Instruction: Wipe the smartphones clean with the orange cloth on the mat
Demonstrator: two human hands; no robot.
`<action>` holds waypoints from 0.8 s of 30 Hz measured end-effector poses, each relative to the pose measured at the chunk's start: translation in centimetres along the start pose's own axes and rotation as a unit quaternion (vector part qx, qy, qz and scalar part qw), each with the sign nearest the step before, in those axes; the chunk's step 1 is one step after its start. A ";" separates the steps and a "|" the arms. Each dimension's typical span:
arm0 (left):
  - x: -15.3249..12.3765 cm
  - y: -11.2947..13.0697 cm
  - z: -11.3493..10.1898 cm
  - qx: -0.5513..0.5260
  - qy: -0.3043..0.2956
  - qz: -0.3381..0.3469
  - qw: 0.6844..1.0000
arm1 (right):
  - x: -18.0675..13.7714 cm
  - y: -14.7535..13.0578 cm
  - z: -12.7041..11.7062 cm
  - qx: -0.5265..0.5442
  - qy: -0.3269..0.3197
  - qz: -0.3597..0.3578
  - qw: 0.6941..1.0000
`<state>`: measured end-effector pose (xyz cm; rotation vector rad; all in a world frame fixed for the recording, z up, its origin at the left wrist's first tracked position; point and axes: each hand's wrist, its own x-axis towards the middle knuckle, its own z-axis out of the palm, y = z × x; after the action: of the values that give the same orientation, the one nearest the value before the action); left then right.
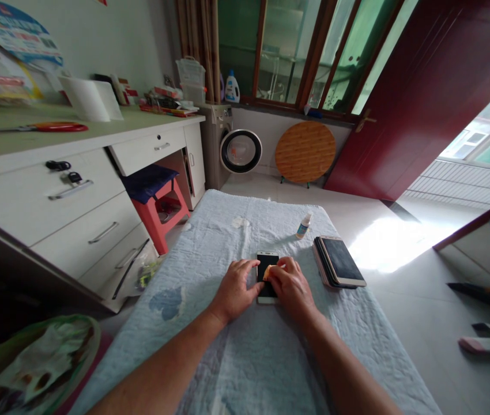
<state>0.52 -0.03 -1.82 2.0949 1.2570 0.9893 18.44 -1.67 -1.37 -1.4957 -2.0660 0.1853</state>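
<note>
A white-framed phone lies screen up on a pale blue quilted cloth that covers the table. My left hand rests beside the phone's left edge, fingers spread, with fingertips touching the frame. My right hand is closed over a small orange piece and presses it on the dark screen. The lower part of the phone is hidden under my right hand.
A stack of phones lies to the right, with a small bottle behind it. A white desk with drawers and a red stool stand to the left. A green basket sits at lower left.
</note>
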 end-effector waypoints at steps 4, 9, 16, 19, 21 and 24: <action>-0.3 -0.1 0.2 0.019 -0.043 0.012 0.999 | 0.2 0.1 0.0 0.004 -0.015 -0.013 1.000; -0.5 -0.8 0.6 0.045 -0.076 0.026 0.996 | 0.0 -0.5 -0.7 -0.007 -0.040 -0.025 0.999; -0.4 -0.8 0.6 0.059 -0.085 0.032 0.994 | 0.0 -0.3 -0.4 -0.009 -0.033 -0.020 0.999; -0.4 -0.7 0.6 0.065 -0.092 0.028 0.993 | 0.2 0.1 -0.1 0.003 -0.030 -0.010 0.999; -0.4 -0.6 0.6 0.066 -0.093 0.026 0.993 | 0.3 0.2 -0.2 0.010 -0.038 -0.011 0.999; -0.4 -0.7 0.6 0.064 -0.087 0.030 0.994 | 0.3 -0.2 -0.7 0.037 -0.062 -0.028 0.997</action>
<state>0.50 -0.12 -2.90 2.2752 1.2035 0.7482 18.53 -1.64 -0.62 -1.4117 -2.1710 0.3355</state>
